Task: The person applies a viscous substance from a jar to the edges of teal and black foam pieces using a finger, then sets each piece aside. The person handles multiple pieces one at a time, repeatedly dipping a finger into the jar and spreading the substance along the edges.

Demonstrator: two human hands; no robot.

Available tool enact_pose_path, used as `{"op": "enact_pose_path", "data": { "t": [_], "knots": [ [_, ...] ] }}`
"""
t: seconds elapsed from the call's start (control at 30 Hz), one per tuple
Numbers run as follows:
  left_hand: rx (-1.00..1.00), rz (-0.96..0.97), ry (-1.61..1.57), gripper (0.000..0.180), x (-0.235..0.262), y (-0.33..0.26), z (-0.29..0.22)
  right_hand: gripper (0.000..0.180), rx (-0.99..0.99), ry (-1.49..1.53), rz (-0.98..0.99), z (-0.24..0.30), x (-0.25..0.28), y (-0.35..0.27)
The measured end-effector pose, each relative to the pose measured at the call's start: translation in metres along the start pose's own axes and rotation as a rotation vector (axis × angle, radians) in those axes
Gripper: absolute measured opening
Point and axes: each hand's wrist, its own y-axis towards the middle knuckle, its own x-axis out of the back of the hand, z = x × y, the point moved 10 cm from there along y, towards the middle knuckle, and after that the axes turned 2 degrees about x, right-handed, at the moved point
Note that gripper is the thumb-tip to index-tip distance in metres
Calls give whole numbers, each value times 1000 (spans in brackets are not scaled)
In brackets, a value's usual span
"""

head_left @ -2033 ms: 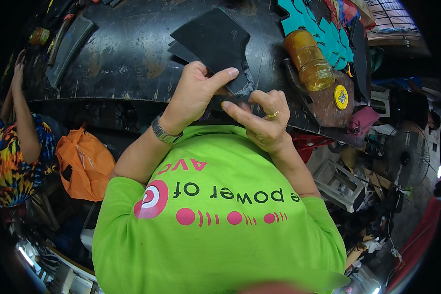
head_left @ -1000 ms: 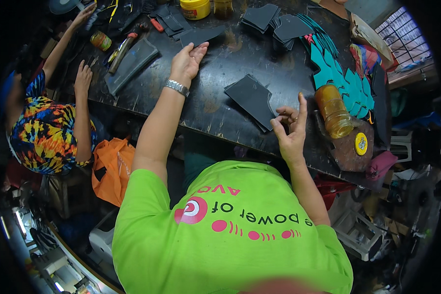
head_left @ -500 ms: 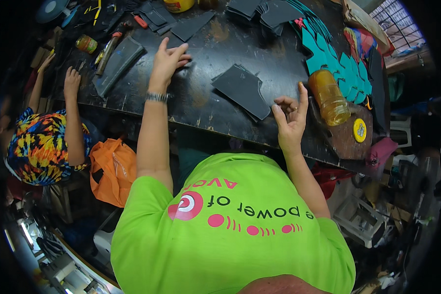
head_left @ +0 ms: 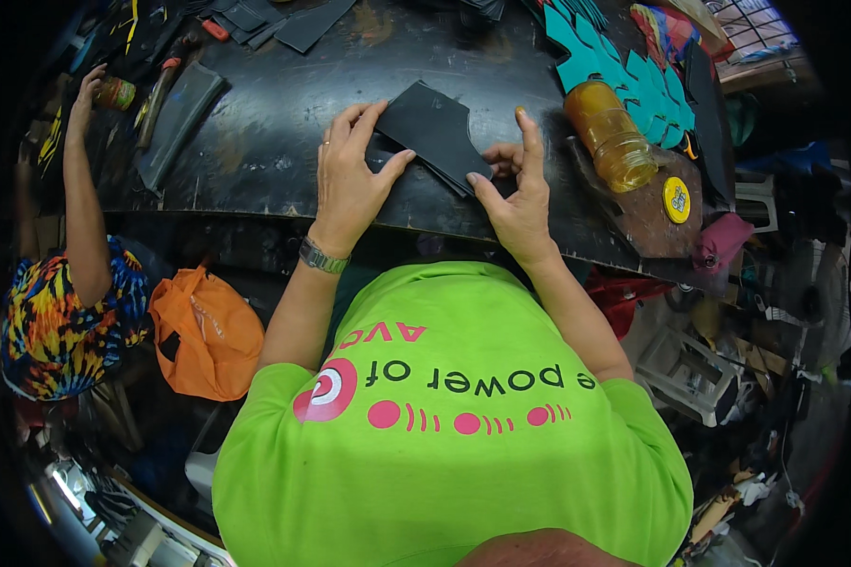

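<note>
Resting near the near edge of a dark table (head_left: 265,132), a small stack (head_left: 430,128) of flat black pieces lies between the wearer's two hands; the left hand (head_left: 357,175), with a watch (head_left: 323,256) at its wrist, is spread at the stack's left side, fingertips at the left edge and thumb at the near edge; the right hand (head_left: 518,189) has its thumb at the near right corner, index finger raised and the others curled; whether it pinches the corner is unclear. To the right are a bottle (head_left: 610,137) of amber liquid, teal pieces (head_left: 624,76) beyond it and a round yellow lid (head_left: 676,199); to the far left lie more black pieces (head_left: 314,26), a grey slab (head_left: 184,123) and a hammer (head_left: 159,102); at left, off the table, are an orange bag (head_left: 208,335) and a co-worker in a multicoloured shirt (head_left: 76,321).
</note>
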Motion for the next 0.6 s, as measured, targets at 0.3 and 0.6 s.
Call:
{"op": "enact_pose_path", "data": {
  "t": [0.3,0.6],
  "knots": [
    [14,-82,-401,51,-3,-7,-13,97,-15,7,21,-6,-2,1],
    [417,254,-1080,17,-66,-12,-13,91,51,121,-96,11,25,-7]
  ]
}}
